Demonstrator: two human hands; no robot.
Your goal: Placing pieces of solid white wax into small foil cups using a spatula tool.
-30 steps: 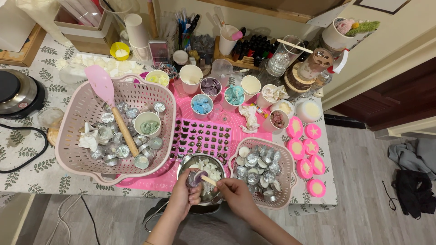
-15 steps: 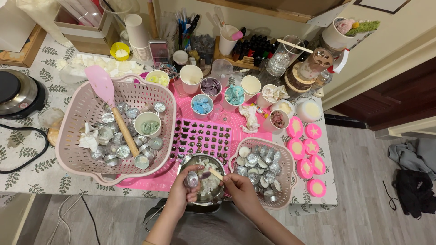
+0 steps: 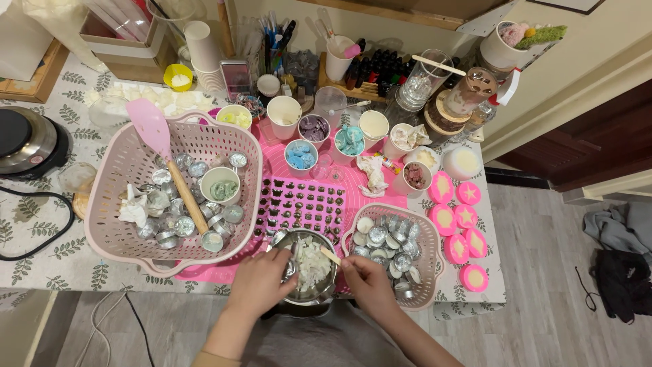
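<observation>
At the bench's front edge, the metal bowl [image 3: 309,272] of pale wax bits sits between both hands: left hand [image 3: 261,282] curled on its rim, right hand [image 3: 367,282] pinching a wooden stick [image 3: 330,255] over it.

Single head-worn view, looking steeply down from above at the table [image 3: 41,251], close enough that both forearms are entering from the bottom edge. The wall is lying along the top; floor [image 3: 543,272] is showing right.
</observation>
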